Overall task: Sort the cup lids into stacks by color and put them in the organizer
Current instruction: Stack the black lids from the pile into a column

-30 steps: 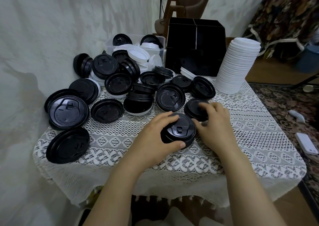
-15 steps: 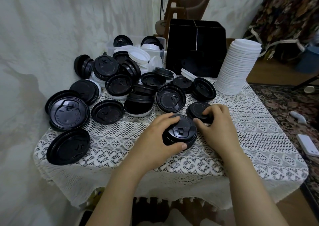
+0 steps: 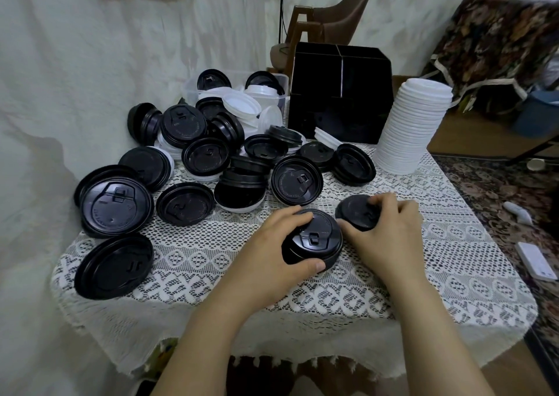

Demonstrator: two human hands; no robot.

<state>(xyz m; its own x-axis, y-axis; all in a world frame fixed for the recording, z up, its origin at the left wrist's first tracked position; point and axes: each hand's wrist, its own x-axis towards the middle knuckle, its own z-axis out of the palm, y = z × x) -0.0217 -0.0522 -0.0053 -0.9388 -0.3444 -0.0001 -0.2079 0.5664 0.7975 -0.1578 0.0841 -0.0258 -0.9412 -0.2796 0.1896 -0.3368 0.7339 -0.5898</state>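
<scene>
So the whole thing right now comes down to two pieces sitting side by side at the centre of the frame. The left hand (image 3: 272, 252) is wrapped around a short black stack (image 3: 317, 240) just below centre, thumb on the near edge and fingers curled over the far rim, so it's clamped down on the lace tablecloth (image 3: 453, 244). The right hand (image 3: 390, 238) is pinching a single black lid (image 3: 354, 212), fingertips hooked over its top edge and thumb low against the side facing the stack. That lid sits just up and to the right of the stack, close enough that the rims look like they're touching, though I can't say for sure. It's round, so there's no long axis to line up; what matters is that it lies flat and goes down-left onto the stack, a tiny hop for the right hand, which is clearly the nearer one. I can't make out whether its spout faces the same way as the top lid's. My guess is the black pile is only getting started, since a big heap of loose black lids (image 3: 208, 156) covers the left half of the frame. The tall white stack (image 3: 414, 123) stands at upper right beside the black organizer (image 3: 341, 99), which sits at top centre, well apart from both hands.
</scene>
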